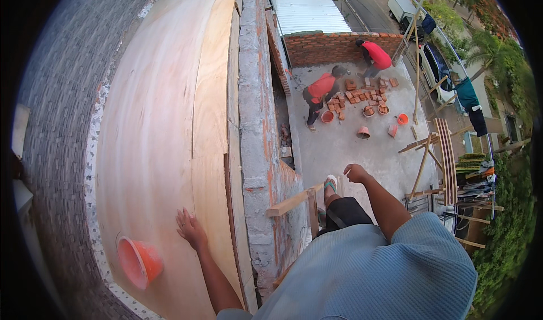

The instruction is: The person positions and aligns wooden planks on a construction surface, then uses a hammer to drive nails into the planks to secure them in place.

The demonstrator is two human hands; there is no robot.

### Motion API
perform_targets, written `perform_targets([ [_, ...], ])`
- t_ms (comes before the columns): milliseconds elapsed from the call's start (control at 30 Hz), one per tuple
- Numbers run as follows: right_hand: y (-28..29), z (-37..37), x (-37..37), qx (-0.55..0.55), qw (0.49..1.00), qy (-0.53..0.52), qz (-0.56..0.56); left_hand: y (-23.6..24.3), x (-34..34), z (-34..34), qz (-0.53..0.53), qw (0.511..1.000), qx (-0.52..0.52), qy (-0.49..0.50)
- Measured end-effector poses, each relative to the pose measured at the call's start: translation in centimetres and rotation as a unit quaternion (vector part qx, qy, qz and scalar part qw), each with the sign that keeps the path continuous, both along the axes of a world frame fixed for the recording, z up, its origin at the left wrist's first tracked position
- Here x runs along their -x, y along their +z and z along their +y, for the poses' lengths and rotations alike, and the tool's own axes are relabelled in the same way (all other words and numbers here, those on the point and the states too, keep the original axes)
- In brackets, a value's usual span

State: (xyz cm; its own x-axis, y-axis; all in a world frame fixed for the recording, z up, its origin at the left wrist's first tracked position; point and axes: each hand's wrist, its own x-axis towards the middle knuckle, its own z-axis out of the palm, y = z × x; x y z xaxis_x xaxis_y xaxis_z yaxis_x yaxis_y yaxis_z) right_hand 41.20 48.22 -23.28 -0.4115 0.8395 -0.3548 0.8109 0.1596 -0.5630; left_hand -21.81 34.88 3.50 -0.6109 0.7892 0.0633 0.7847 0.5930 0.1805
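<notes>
My left hand [191, 228] lies flat, fingers spread, on a large plywood sheet [164, 128] that tops a wall. An orange bucket [139, 261] lies on its side on the plywood, just left of that hand. My right hand [355, 173] hangs in the air with the fingers curled in, holding nothing that I can see, above a concrete slab far below. My foot in a sandal [330, 183] rests near a wooden plank [293, 202] that sticks out from the wall.
A rough plastered brick wall edge [255, 122] runs beside the plywood. Below, two people in red shirts [320, 88] bend over piles of bricks [362, 96] and orange buckets [402, 119] on the slab. Timber scaffolding [435, 161] stands at the right.
</notes>
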Motion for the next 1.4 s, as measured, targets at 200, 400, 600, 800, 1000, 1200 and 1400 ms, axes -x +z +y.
perform_targets([
  [200, 0.3, -1.3, -2.6, 0.256, 0.957, -0.135, -0.022, 0.0, -0.3, -0.2, -0.005, 1.000, -0.008, 0.000],
  [400, 0.2, 1.3, -8.0, 0.267, 0.939, -0.218, 0.012, 0.0, -0.2, 0.0, 0.007, 1.000, 0.002, -0.002],
  [600, -0.4, 3.8, -9.7, 0.170, 0.943, -0.284, 0.023, -0.6, 0.5, -0.2, 0.018, 1.000, 0.007, -0.004],
  [800, 0.6, 4.8, -6.3, 0.241, 0.957, -0.153, -0.045, -1.0, 0.9, -0.6, 0.018, 1.000, -0.001, -0.019],
  [1000, 0.0, 7.7, -3.9, 0.114, 0.985, -0.106, 0.074, -1.0, 0.9, -0.4, 0.009, 1.000, -0.007, -0.011],
  [1200, -2.1, 6.8, -4.4, 0.102, 0.973, -0.134, 0.155, -1.3, 1.1, -0.4, 0.012, 1.000, -0.001, -0.009],
  [1400, 0.2, 3.5, -7.1, 0.197, 0.972, -0.124, -0.029, -1.5, 1.1, -0.3, 0.037, 0.999, 0.017, -0.002],
])
